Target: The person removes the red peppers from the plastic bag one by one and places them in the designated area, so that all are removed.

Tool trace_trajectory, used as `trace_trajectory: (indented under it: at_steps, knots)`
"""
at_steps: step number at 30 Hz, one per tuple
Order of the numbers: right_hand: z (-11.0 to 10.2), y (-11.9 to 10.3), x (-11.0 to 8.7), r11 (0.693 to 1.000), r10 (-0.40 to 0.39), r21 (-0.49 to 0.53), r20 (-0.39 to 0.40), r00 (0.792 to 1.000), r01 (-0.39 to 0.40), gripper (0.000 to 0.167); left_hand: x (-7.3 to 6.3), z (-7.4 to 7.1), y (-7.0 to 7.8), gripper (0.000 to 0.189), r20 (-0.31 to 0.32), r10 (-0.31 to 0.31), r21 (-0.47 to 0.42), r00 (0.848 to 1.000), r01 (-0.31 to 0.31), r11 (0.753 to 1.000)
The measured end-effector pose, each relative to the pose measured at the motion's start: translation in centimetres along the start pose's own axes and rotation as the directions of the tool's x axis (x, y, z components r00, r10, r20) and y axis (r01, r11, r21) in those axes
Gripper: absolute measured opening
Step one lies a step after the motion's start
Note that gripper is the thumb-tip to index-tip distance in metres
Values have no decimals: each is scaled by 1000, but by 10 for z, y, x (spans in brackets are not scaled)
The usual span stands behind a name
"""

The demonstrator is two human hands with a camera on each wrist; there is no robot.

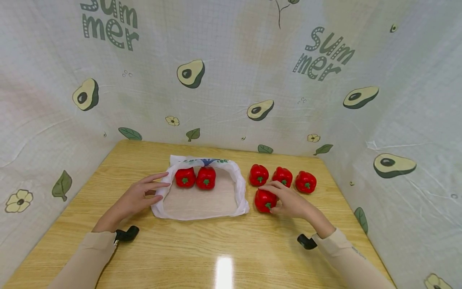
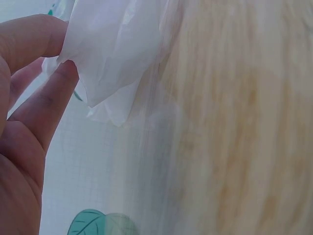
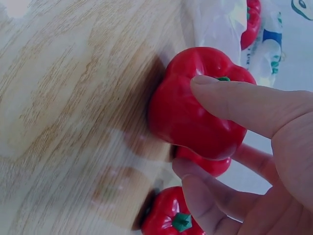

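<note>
My right hand [image 1: 292, 200] holds a glossy red bell pepper [image 1: 263, 200] with a green stem, just right of the bag. In the right wrist view the thumb [image 3: 234, 100] lies across the pepper [image 3: 176, 117], with the other fingers on its far side. A white plastic bag [image 1: 241, 192] lies with its mouth spread wide. Two red bell peppers, one at the left [image 1: 185, 178] and one beside it [image 1: 206, 178], sit inside at the back. My left hand [image 1: 138, 195] touches the bag's left rim, its fingers extended and spread; the left wrist view shows fingertips against the white plastic [image 2: 112, 49].
Behind the right hand, three more red bell peppers stand in a row: left [image 1: 258, 175], middle [image 1: 282, 176] and right [image 1: 305, 182]. The wooden table [image 1: 180, 253] is bounded at the back and sides by a hanging cloth [image 1: 223, 88] printed with avocados.
</note>
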State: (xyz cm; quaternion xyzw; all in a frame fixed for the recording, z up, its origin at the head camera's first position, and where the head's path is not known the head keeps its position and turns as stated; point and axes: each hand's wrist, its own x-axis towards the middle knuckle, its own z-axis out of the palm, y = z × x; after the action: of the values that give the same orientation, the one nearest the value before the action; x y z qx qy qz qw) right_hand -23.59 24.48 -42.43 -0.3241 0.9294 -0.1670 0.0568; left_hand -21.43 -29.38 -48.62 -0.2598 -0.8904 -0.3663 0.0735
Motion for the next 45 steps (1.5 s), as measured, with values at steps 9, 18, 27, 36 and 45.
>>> trace_trajectory:
  at_steps: [9,18,27,36,45]
  knots:
    - [-10,0,-3,1000,1,-1,-24,1000,-1,76,1,0,0,51,6,-15,-11,1000,15,1000]
    - [-23,-9,-2,999,-28,-40,-56,998,26,71,1,0,0,48,-4,6,-22,1000,-6,1000]
    - [-25,-19,5,999,-25,-30,-66,997,23,69,0,0,2,48,-9,18,-16,1000,-18,1000]
    - [-24,-27,17,999,-32,14,-69,997,33,71,0,2,-3,49,-9,24,-19,1000,-24,1000]
    - [-21,-35,33,997,-55,53,-80,995,59,70,0,2,-3,50,-10,14,-8,1000,-14,1000]
